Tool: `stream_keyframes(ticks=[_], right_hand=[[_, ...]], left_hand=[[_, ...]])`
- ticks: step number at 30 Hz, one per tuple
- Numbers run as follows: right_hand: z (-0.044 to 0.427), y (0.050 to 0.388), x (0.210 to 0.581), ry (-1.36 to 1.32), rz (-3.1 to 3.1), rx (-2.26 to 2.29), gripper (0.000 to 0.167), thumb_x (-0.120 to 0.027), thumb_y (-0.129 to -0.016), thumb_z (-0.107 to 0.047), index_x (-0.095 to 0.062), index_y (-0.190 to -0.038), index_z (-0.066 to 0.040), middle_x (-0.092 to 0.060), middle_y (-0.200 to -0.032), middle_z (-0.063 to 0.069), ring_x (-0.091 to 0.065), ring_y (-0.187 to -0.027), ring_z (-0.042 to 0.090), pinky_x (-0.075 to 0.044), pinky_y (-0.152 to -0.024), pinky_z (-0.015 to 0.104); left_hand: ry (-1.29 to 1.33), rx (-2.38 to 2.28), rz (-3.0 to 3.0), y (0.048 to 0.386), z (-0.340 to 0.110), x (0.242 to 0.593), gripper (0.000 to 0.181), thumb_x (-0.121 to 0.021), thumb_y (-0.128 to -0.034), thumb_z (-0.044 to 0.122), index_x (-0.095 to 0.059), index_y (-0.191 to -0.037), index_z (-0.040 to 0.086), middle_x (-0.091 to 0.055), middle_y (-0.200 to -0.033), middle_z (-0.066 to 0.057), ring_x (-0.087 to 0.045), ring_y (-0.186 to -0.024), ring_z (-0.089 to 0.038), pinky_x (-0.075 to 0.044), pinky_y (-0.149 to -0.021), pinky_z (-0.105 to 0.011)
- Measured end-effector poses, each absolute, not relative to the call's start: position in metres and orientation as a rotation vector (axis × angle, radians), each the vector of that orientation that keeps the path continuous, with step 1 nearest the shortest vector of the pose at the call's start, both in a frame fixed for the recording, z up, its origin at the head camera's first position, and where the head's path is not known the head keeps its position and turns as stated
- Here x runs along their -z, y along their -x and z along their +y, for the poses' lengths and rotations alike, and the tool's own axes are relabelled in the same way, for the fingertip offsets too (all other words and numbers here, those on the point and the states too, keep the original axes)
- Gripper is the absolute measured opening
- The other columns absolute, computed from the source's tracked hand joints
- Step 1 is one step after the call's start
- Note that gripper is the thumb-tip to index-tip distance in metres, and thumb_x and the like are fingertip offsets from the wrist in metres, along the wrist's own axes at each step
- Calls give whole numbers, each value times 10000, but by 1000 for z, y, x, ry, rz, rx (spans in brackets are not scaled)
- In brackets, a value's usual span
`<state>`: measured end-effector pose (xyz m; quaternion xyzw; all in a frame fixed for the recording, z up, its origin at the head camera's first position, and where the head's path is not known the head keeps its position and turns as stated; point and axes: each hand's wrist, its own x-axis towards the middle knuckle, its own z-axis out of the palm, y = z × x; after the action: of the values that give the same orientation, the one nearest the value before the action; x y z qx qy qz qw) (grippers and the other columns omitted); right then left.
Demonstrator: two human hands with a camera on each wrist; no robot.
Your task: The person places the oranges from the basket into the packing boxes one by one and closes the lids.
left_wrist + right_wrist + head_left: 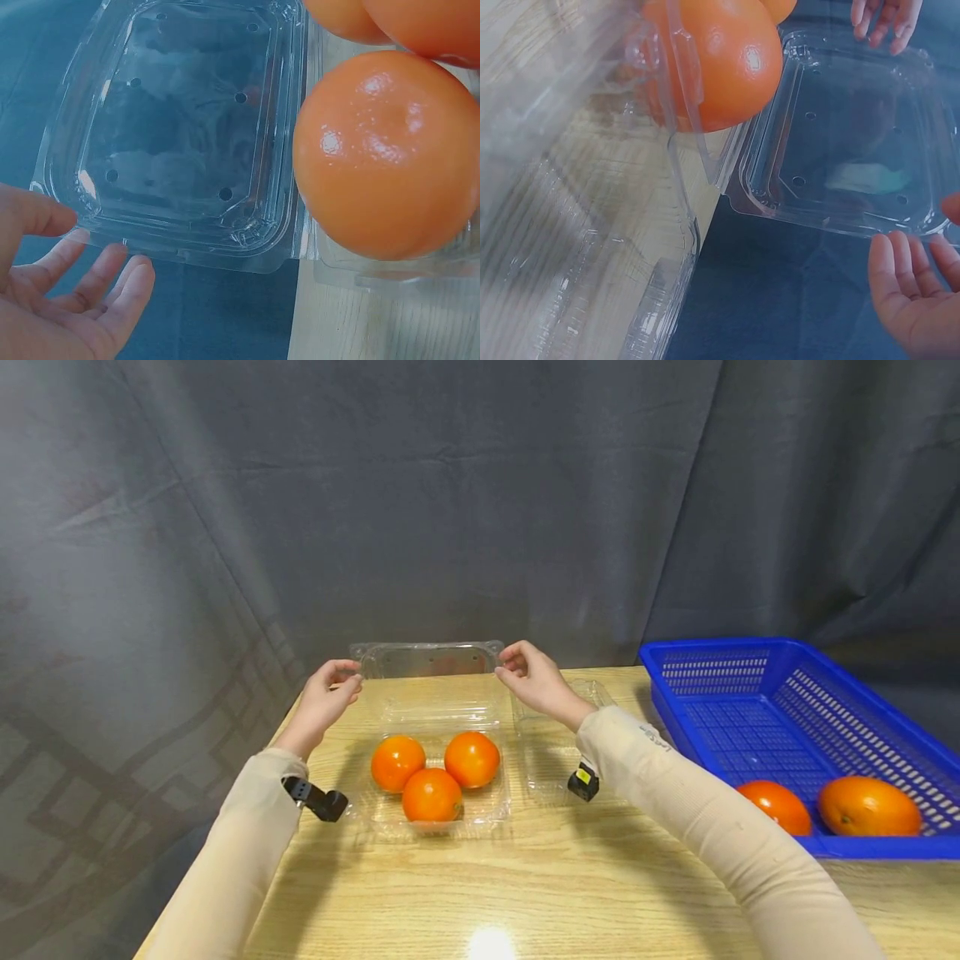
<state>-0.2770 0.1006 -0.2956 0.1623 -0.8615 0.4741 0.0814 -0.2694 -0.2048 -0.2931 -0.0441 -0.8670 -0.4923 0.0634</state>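
Clear clamshell box is the main thing here, so I'll place everything off that. Nearest is a bare stretch of surface in front of the box, which looks like decent open room.

Then the box's base, sitting flat with its lid up, and 3 orange fruits nestled inside: 1 at the front, 2 behind. My guess is the triangle packing is so they steady each other and stay inside the walls.

Just right of the box there's a spare clear container, with the right forearm crossing over it, so that side seems tighter. Further right of the box is a blue basket with 2 more orange fruits near its front rim. Left of the box the surface runs out pretty soon, so not loads of elbow room there imo.

At the back of the box, the lid is raised off the hinge. The left hand is at its left corner, the right hand at its right corner. Fingers on both look loosely bent, with a gap to the thumb; can't tell if they actually touch the plastic. Matching corners probably keep the lid level. Behind the box hangs a grey curtain.
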Motion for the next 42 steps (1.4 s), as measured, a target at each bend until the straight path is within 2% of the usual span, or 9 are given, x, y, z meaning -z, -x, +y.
stream_keyframes(ticks=[5, 11, 16, 20, 23, 29, 36, 38, 42], right_hand=[[100, 275, 295, -509, -2542, -1404, 252, -566, -896, -114, -534, -1103, 24, -610, -1019, 209, -583, -903, 306, -481, -828, 363], [100, 273, 293, -527, -2517, -1388, 241, -564, -903, -116, -542, -1097, 25, -620, -1031, 215, -588, -917, 314, -483, -852, 393], [101, 271, 293, -560, -2507, -1381, 224, -571, -905, -109, -551, -1086, 23, -621, -1013, 208, -590, -914, 309, -486, -861, 403], [100, 267, 292, -597, -2495, -1366, 202, -571, -904, -97, -560, -1067, 22, -626, -991, 200, -598, -900, 303, -493, -856, 408], [100, 266, 292, -627, -2482, -1347, 188, -566, -907, -96, -568, -1053, 23, -628, -985, 191, -604, -898, 298, -499, -853, 409], [100, 264, 293, -639, -2476, -1351, 183, -564, -915, -117, -585, -1039, 17, -627, -980, 181, -610, -889, 293, -505, -849, 396], [101, 260, 293, -660, -2463, -1340, 159, -566, -914, -110, -597, -1012, 13, -628, -972, 174, -608, -883, 286, -504, -840, 392], [101, 259, 293, -671, -2459, -1331, 148, -571, -911, -104, -597, -1000, 11, -626, -966, 171, -603, -882, 281, -502, -840, 392], [102, 257, 293, -690, -2472, -1333, 131, -580, -906, -104, -595, -983, 0, -619, -950, 157, -589, -881, 267, -502, -838, 383]], left_hand=[[148, 1496, -2616, 265, -206, 292, 393, -412, -981, 152, -406, -1322, -43, -480, -1218, -275, -557, -1017, -219, -454, -1000, -415], [160, 1484, -2611, 262, -207, 290, 383, -392, -977, 132, -404, -1325, -27, -481, -1246, -262, -566, -1017, -197, -480, -947, -295], [166, 1469, -2595, 259, -206, 291, 381, -384, -978, 134, -394, -1333, -4, -490, -1240, -248, -543, -1106, -340, -457, -987, -412], [162, 1453, -2586, 257, -206, 291, 374, -380, -975, 123, -391, -1329, 2, -499, -1238, -241, -541, -1100, -349, -460, -976, -415], [163, 1445, -2579, 255, -208, 292, 378, -391, -972, 126, -390, -1329, 1, -501, -1245, -244, -549, -1078, -318, -465, -966, -408], [176, 1464, -2565, 252, -210, 292, 387, -408, -975, 167, -393, -1321, -4, -494, -1251, -240, -545, -943, -79, -476, -965, -395], [204, 1523, -2569, 249, -213, 292, 400, -342, -1008, 240, -390, -1310, -19, -464, -1261, -232, -518, -1164, -332, -464, -992, -359], [206, 1520, -2577, 249, -214, 292, 428, -336, -1011, 292, -402, -1295, -22, -471, -1252, -224, -548, -1122, -261, -476, -976, -322], [218, 1514, -2575, 248, -215, 292, 477, -354, -998, 375, -440, -1239, -28, -514, -1190, -157, -553, -953, 6, -499, -896, -203]])
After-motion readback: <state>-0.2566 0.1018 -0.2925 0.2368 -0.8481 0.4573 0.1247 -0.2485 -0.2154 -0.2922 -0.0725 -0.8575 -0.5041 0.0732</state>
